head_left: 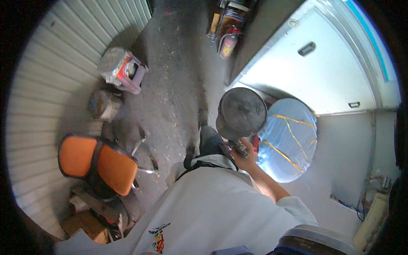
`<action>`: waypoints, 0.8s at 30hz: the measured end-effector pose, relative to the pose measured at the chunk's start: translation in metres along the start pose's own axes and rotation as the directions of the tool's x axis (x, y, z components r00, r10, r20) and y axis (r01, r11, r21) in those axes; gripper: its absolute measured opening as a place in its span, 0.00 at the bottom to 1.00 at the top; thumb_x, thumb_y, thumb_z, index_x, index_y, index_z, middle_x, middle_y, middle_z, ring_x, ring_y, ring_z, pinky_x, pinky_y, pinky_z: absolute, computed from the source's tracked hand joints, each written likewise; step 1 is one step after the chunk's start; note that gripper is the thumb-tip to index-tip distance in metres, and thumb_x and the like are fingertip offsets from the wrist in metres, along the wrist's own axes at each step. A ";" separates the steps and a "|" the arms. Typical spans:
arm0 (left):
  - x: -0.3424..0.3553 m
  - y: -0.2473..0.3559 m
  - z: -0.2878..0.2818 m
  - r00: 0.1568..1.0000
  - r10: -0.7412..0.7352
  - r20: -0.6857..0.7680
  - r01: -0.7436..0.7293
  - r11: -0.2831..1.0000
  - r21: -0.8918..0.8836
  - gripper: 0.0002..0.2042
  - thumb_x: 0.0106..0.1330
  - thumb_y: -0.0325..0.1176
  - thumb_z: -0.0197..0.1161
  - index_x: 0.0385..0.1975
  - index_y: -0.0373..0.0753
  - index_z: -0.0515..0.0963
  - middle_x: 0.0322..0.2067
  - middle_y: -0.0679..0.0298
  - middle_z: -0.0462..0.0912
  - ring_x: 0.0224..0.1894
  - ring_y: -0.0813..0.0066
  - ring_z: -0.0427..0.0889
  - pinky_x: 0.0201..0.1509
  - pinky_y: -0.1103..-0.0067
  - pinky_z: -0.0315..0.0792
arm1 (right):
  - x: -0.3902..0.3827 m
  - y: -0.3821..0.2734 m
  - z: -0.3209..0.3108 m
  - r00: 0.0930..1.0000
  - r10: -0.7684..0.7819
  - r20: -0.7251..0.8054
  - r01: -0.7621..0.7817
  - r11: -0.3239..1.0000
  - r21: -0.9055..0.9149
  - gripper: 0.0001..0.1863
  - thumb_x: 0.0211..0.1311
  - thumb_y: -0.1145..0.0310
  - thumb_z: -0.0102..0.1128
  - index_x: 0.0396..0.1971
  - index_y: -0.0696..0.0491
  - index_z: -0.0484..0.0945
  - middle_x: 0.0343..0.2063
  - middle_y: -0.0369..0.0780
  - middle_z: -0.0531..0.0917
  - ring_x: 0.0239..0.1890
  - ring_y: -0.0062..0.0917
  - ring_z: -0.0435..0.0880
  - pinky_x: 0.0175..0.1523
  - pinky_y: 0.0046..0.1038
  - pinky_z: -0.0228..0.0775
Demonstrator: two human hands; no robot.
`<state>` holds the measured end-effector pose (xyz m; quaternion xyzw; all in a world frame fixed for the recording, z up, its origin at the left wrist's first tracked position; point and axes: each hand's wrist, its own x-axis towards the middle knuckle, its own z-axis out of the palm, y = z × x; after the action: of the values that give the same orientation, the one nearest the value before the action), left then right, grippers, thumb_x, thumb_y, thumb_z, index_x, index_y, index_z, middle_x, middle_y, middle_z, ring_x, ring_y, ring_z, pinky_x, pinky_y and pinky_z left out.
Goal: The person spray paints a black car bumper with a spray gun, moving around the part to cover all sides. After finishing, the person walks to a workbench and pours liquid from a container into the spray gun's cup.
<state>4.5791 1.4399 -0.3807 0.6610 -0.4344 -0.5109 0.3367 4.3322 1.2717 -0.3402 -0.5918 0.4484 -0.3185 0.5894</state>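
Note:
My right hand (243, 154) is closed round a dark metal tool (237, 148); its exact kind I cannot make out. The tool's front end lies close to a dark, round, drum-like container (243, 109), and I cannot tell whether they touch. To the right of that hand is a large round thing wrapped in pale blue plastic (293, 146), with yellow bands across it. A bit of red shows between my hand and the wrapping. My left hand is out of sight.
An orange chair (117, 168) is at the left, below a stool with things on it (123, 70) and a can (104, 105) along the ribbed wall (51, 89). A fire extinguisher (228, 44) stands far ahead. A large white panel (314, 63) rises at the right.

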 end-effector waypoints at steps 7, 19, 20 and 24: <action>0.231 0.061 -0.143 0.999 -0.007 -0.041 0.010 0.998 0.058 0.20 0.69 0.34 0.60 0.59 0.36 0.76 0.53 0.60 0.82 0.52 0.69 0.82 0.58 0.73 0.76 | 0.278 -0.006 0.027 0.981 0.031 0.190 -0.017 0.997 -0.078 0.30 0.61 0.86 0.51 0.65 0.58 0.63 0.47 0.44 0.83 0.49 0.27 0.83 0.49 0.28 0.78; 0.543 0.139 -0.387 0.985 -0.011 -0.170 0.017 0.999 0.030 0.20 0.69 0.34 0.60 0.59 0.36 0.76 0.53 0.60 0.82 0.52 0.69 0.82 0.57 0.74 0.76 | 0.740 -0.092 0.068 0.925 -0.091 0.370 0.066 0.995 0.080 0.35 0.63 0.90 0.42 0.71 0.54 0.56 0.61 0.47 0.75 0.60 0.41 0.80 0.50 0.39 0.85; 0.578 0.145 -0.409 0.989 -0.001 -0.148 0.008 0.999 0.045 0.20 0.69 0.34 0.60 0.59 0.36 0.76 0.53 0.60 0.82 0.52 0.69 0.82 0.57 0.74 0.76 | 0.763 -0.094 0.074 0.940 -0.060 0.336 0.037 0.997 0.073 0.36 0.63 0.90 0.42 0.72 0.53 0.56 0.61 0.47 0.74 0.59 0.41 0.80 0.50 0.39 0.85; 0.726 0.191 -0.513 0.996 0.082 -0.022 -0.079 0.988 0.131 0.20 0.69 0.35 0.60 0.59 0.36 0.76 0.53 0.60 0.82 0.51 0.70 0.82 0.56 0.74 0.76 | 0.864 -0.116 0.105 0.973 -0.025 0.231 0.012 0.998 0.056 0.32 0.64 0.89 0.43 0.69 0.55 0.58 0.60 0.46 0.76 0.56 0.40 0.83 0.46 0.38 0.86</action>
<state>5.1048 0.6979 -0.3602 0.6703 -0.4884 -0.4584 0.3193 4.7871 0.5206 -0.3679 -0.6131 0.3621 -0.2647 0.6504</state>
